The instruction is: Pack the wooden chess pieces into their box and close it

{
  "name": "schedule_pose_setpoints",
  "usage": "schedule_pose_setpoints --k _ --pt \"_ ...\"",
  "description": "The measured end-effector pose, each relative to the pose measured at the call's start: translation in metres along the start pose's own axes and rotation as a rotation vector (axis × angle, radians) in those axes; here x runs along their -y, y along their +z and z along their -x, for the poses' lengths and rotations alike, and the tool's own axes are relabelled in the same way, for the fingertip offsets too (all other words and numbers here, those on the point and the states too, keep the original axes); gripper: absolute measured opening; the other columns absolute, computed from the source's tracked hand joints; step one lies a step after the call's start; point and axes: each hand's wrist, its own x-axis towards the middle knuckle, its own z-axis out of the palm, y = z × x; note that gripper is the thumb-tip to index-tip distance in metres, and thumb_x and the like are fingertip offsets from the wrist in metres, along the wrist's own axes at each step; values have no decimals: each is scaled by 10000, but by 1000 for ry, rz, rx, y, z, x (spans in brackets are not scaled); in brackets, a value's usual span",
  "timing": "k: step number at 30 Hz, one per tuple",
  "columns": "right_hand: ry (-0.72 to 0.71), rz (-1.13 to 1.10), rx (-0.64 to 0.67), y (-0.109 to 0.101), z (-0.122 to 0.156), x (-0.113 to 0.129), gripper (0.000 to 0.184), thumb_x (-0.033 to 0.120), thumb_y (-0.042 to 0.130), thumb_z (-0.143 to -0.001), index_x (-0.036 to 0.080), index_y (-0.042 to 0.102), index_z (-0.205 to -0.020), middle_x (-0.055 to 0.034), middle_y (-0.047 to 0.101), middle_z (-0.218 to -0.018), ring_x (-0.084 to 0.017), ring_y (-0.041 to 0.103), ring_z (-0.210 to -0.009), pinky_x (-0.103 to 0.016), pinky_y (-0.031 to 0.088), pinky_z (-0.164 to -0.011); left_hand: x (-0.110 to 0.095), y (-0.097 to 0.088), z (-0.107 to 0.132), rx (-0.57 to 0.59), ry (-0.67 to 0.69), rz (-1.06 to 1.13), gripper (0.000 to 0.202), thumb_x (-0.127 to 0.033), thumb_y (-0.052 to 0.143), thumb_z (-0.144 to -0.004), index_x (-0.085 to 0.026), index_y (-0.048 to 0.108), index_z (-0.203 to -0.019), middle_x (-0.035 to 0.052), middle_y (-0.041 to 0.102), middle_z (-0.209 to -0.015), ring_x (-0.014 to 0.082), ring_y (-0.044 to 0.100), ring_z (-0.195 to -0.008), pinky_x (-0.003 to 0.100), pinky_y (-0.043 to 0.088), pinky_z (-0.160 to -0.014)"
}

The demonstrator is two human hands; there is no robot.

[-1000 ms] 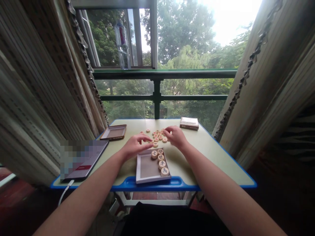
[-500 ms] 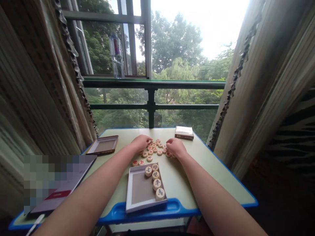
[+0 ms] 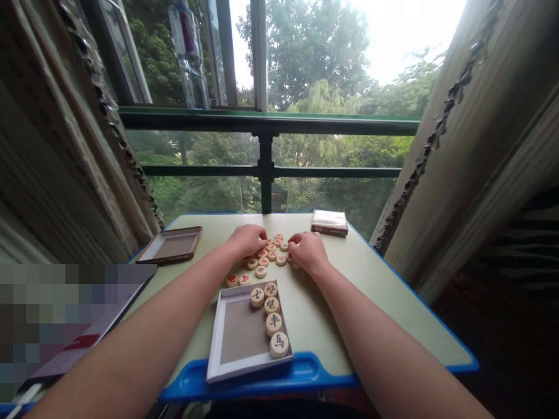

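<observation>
A loose cluster of round wooden Chinese chess pieces [image 3: 272,255] with red and black characters lies mid-table. My left hand [image 3: 248,240] is at the cluster's left edge, fingers curled and closed by the pieces. My right hand [image 3: 308,251] is at the right edge, thumb and fingers drawn together beside a piece [image 3: 285,247]. What either hand grips is hidden. Nearer me, an open shallow box [image 3: 242,326] holds several black-character pieces: a column along its right wall, ending in a horse piece [image 3: 279,344], and one advisor piece [image 3: 257,297] beside the column's top.
A box lid [image 3: 172,245] lies open side up at the table's left. At the back right is a small closed box [image 3: 329,222]. A dark-edged flat item [image 3: 94,337], partly blurred out, covers the left front. The table [image 3: 375,314] has a blue rim. Curtains flank the railing [image 3: 196,122].
The view has shifted, so the table sits slightly higher and the box further left. My right hand has moved left, closer to the middle of the cluster. The pieces in the box keep their places.
</observation>
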Motion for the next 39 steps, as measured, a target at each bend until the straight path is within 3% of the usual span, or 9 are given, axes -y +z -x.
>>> schedule_pose_setpoints --k 5,11,16,26,39 --pt "-10 -15 13 2 -1 -4 254 247 478 -729 193 713 -808 -89 652 -858 -215 497 -846 -302 333 -776 4 7 -4 -63 91 -137 228 -349 509 -734 -200 678 -760 94 680 -821 273 556 -881 434 237 -861" --pt "-19 -19 -6 2 -1 -3 271 274 460 -762 188 708 -831 -61 655 -845 -174 516 -827 -271 318 -798 6 13 -6 -78 106 -120 370 -352 325 -854 -253 625 -1047 96 672 -975 257 537 -968 426 219 -845" --pt "-67 -21 8 2 0 3 247 262 483 -752 195 709 -826 -55 653 -851 -183 494 -839 -272 317 -793 8 15 -3 -85 175 -118 286 -337 433 -808 -247 675 -932 69 680 -972 248 538 -969 411 195 -861" --pt "-112 -70 -8 1 1 6 225 211 494 -725 180 704 -796 -61 653 -824 -171 522 -799 -269 349 -779 6 10 3 -65 239 -102 283 -410 474 -770 -237 693 -814 64 688 -896 252 536 -927 416 181 -849" --pt "-90 -62 -15 -1 0 5 222 214 492 -722 179 704 -780 -64 655 -829 -179 537 -799 -272 369 -773 8 11 -2 6 168 -184 302 -318 440 -759 -253 685 -923 71 643 -1016 266 532 -963 385 255 -815"
